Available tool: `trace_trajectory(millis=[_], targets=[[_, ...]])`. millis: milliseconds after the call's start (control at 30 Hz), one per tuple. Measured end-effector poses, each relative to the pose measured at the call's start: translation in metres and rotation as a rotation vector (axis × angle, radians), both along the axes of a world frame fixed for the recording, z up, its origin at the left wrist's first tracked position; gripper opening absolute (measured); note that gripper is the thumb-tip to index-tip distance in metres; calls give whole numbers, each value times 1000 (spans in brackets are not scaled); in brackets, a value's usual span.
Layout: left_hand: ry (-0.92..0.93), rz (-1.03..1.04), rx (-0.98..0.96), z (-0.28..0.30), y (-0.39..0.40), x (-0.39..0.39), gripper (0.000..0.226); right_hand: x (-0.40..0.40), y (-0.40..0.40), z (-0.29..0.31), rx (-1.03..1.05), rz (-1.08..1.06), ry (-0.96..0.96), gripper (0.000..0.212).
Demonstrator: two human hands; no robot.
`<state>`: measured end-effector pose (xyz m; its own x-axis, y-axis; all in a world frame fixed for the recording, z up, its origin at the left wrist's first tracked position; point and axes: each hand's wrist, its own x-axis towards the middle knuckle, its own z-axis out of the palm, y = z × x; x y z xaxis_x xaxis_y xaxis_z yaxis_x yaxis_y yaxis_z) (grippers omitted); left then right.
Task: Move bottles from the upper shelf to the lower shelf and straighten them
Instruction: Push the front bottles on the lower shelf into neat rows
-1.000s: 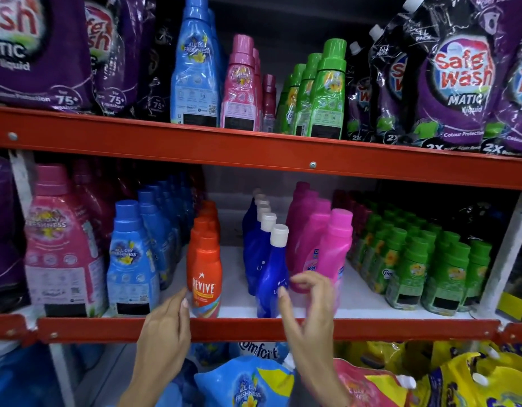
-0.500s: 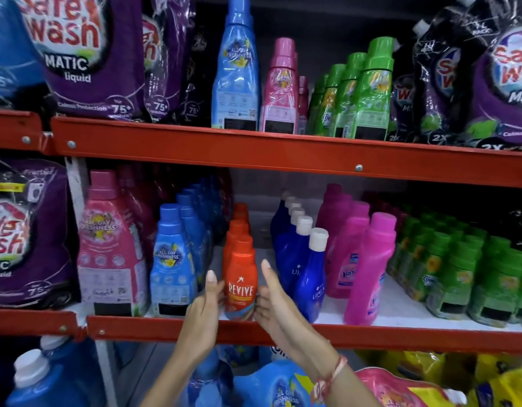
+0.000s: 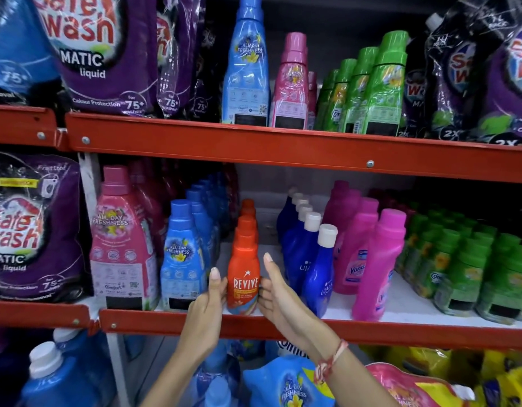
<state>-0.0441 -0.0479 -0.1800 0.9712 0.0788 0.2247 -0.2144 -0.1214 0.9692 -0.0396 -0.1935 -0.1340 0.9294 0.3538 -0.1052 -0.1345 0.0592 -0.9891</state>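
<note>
An orange Revive bottle [image 3: 243,277] stands upright at the front of the lower shelf [image 3: 312,329], heading a row of orange bottles. My left hand [image 3: 208,301] presses its left side and my right hand [image 3: 279,295] its right side, so both hands cup it. On the upper shelf [image 3: 283,146] stand a tall blue bottle [image 3: 248,69], pink bottles [image 3: 292,83] and green bottles [image 3: 380,89].
Rows of blue [image 3: 182,257], large pink [image 3: 121,245], dark blue white-capped [image 3: 318,268], magenta [image 3: 377,265] and green [image 3: 459,268] bottles fill the lower shelf. Purple Safe Wash pouches [image 3: 101,54] flank both shelves. Refill pouches [image 3: 289,383] and jugs lie below.
My right hand left the dark blue and magenta bottles and moved left. Both hands have closed in on the front orange bottle. The view shifted left and closer.
</note>
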Motion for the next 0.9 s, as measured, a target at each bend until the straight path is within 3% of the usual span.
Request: trace_trajectory(millis=[100,200,267,367,467,533,633,767,833,900], targets=[[-74,130,205,-1,-2,-7,78,-8,-2,-1,-120,-170,-107,64],[-367,363,335,1,-13,-23,59,-14,-15,-5,-6,-506,-337,22],[-506,323,276,5,-28,-30,48,-19,-33,-1,95,-734,-494,27],[-382,139,200,13,-60,-34,44,-19,-58,1,114,-968,-606,30],[-167,-23,159,19,-88,-34,56,-6,-79,-11,22,-914,-450,25],[-86,-77,185,21,-102,-32,61,4,-87,-20,-57,-758,-302,40],[19,-154,133,19,-116,-30,78,19,-93,-26,68,-569,-132,46],[82,-214,49,17,-126,-23,104,27,-98,-30,46,-555,-50,48],[81,-211,31,16,-124,-20,99,26,-98,-29,-7,-558,-31,63],[92,-206,26,15,-120,-17,78,23,-99,-29,-78,-571,-27,71]])
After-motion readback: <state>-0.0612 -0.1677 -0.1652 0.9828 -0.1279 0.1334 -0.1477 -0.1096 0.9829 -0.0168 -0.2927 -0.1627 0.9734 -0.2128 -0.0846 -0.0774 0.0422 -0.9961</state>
